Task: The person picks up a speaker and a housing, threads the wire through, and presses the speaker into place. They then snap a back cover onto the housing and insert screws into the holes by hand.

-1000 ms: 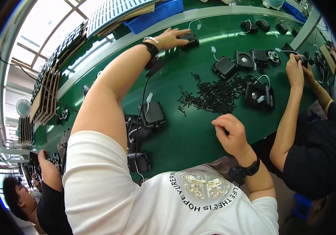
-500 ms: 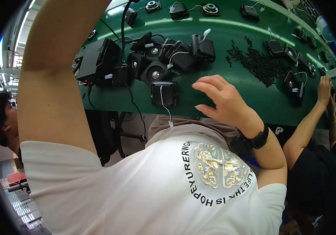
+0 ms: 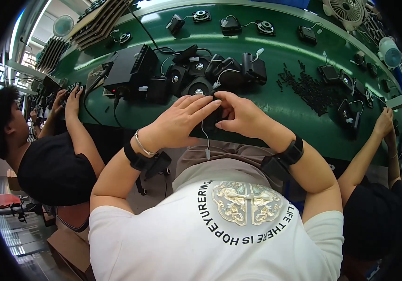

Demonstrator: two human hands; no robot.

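At the table's near edge, both hands meet over a black speaker box point(image 3: 212, 122), which they mostly cover. My left hand point(image 3: 180, 114) reaches across it from the left, fingers stretched out over its top. On the other side my right hand point(image 3: 245, 114) has its fingers curled at the box, index finger and thumb against its side. From the box a thin white cable point(image 3: 205, 131) hangs over the table edge, ending in a white connector point(image 3: 208, 153). Just beyond my fingers are black speaker drivers point(image 3: 197, 89) and more black speaker boxes point(image 3: 229, 70) with white cables.
A black power unit point(image 3: 128, 70) with a red light stands left, cables trailing. Black screws point(image 3: 308, 89) are heaped right of centre. More speakers point(image 3: 265, 27) line the back of the green table point(image 3: 276, 112). People work on the left point(image 3: 46, 164) and right point(image 3: 374, 206).
My left arm, raised across the view before, has come down, and its hand now lies over the speaker box. My right hand has moved left onto the box. The view has shifted.
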